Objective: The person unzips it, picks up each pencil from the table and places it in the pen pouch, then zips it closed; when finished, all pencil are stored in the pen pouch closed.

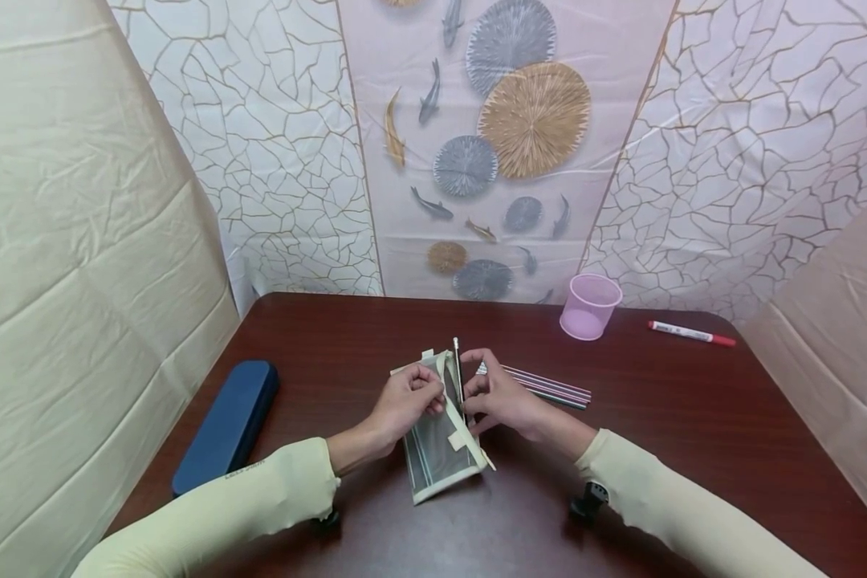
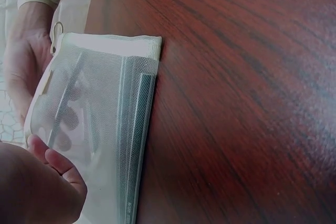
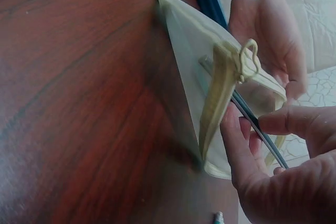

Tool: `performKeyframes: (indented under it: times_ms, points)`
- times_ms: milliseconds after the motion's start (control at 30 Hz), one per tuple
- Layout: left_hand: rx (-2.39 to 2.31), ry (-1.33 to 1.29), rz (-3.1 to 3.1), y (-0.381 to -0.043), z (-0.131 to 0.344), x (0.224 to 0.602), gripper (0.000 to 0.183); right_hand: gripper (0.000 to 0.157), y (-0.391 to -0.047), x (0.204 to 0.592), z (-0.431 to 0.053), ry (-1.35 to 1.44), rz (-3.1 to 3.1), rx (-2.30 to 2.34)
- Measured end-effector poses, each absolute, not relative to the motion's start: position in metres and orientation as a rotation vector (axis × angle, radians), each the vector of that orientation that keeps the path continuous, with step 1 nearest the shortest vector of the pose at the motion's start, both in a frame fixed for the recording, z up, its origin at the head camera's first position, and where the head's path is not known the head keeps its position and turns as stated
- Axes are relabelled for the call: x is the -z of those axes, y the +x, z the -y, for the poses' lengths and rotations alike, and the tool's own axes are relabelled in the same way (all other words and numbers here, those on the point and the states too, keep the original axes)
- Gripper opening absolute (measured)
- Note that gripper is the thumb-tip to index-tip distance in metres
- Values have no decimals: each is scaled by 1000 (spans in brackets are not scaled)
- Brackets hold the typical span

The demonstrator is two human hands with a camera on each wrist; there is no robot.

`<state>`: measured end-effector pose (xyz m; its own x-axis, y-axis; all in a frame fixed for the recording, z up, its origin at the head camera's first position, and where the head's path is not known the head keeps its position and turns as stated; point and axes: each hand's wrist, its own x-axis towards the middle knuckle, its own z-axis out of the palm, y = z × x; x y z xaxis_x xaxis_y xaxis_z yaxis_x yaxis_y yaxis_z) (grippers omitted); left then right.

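A cream-edged mesh zip pouch (image 1: pixel 437 453) stands tilted on the table with its zip side gaping. My left hand (image 1: pixel 405 401) pinches the pouch's upper edge. Between thumb and fingers, my right hand (image 1: pixel 504 399) holds a dark pencil (image 3: pixel 265 136) with a pale end. One end of this pencil is within the pouch's mouth in the right wrist view. Through the mesh, long thin sticks (image 2: pixel 139 114) show inside the pouch, along its lower side. Several striped pencils (image 1: pixel 552 387) lie on the table beside my right hand.
A long blue case (image 1: pixel 225 425) lies at the left of the dark wooden table (image 1: pixel 339 329). Toward the back right stand a pink mesh cup (image 1: pixel 591 309) and, farther right, a red-and-white marker (image 1: pixel 691 333) lying flat. Patterned cloth hangs behind the table.
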<state>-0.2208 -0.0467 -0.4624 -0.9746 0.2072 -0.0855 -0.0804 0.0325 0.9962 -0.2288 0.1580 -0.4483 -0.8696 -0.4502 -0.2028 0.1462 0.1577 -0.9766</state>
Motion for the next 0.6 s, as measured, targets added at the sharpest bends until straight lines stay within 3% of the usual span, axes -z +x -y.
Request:
performKeyframes:
  times_ms: [600]
  points:
    - [-2012, 139, -2175, -218, 48, 459, 12, 78, -228, 454, -150, -313, -1998, 1642]
